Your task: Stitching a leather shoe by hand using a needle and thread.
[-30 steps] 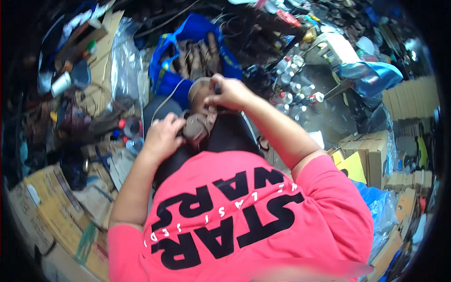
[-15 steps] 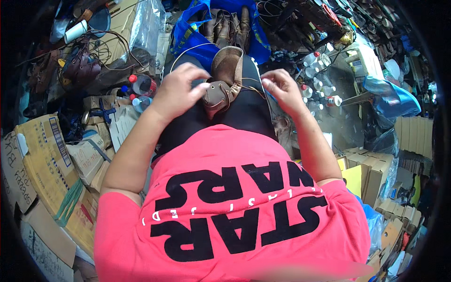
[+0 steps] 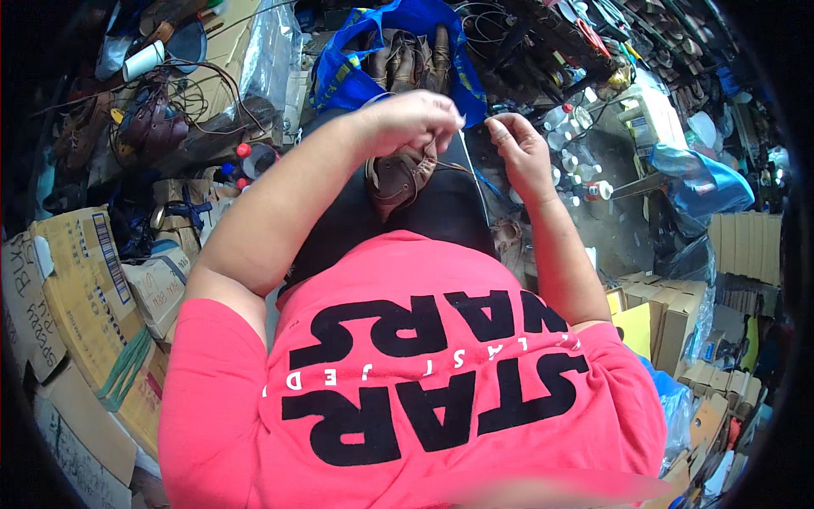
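A brown leather shoe [image 3: 392, 182] with a lace through its eyelets rests on my dark-clad lap. Above its opening, my left hand [image 3: 413, 120] has swung across, with bent fingers pinched toward the right; whatever they hold is too small to make out. Much of the shoe's upper part is hidden behind this hand. Off the shoe's right side, my right hand [image 3: 520, 153] is raised, thumb and forefinger together near the left fingertips. Anything between them is too fine to name. A lace end stretches from the shoe toward the right.
Beyond my knees stands a blue bag [image 3: 339, 72] holding several brown shoe-like forms [image 3: 407, 59]. Several small bottles [image 3: 585, 157] stand on the right. Cardboard boxes [image 3: 72, 280] crowd the left side, with more boxes [image 3: 670, 310] at right. A blue plastic sheet [image 3: 699, 178] hangs farther right.
My left hand has moved right and away from me, from the shoe's left side to above its opening. My right hand has shifted slightly, its fingers now pinched.
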A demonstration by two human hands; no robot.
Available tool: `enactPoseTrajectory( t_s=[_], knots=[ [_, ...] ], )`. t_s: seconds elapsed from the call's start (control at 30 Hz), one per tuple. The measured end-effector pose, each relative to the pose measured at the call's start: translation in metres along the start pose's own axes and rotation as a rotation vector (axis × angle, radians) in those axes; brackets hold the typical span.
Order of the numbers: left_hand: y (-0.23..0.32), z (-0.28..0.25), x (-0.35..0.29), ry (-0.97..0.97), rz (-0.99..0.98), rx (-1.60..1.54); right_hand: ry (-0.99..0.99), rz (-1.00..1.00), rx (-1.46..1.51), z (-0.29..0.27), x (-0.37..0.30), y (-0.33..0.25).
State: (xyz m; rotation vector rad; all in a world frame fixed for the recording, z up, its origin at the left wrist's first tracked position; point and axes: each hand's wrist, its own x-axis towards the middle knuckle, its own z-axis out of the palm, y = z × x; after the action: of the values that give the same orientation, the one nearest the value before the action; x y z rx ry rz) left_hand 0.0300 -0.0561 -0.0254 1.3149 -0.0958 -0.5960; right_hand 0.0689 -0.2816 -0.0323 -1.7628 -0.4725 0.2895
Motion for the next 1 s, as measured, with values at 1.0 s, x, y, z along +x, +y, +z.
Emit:
enactPoseTrajectory(
  t_s=[1.0],
  knots=[
    [-0.063, 0.042, -0.075, 0.437, 0.246, 1.512, -0.446, 0.046, -0.299, 0.036, 0.057, 0.031]
  ],
)
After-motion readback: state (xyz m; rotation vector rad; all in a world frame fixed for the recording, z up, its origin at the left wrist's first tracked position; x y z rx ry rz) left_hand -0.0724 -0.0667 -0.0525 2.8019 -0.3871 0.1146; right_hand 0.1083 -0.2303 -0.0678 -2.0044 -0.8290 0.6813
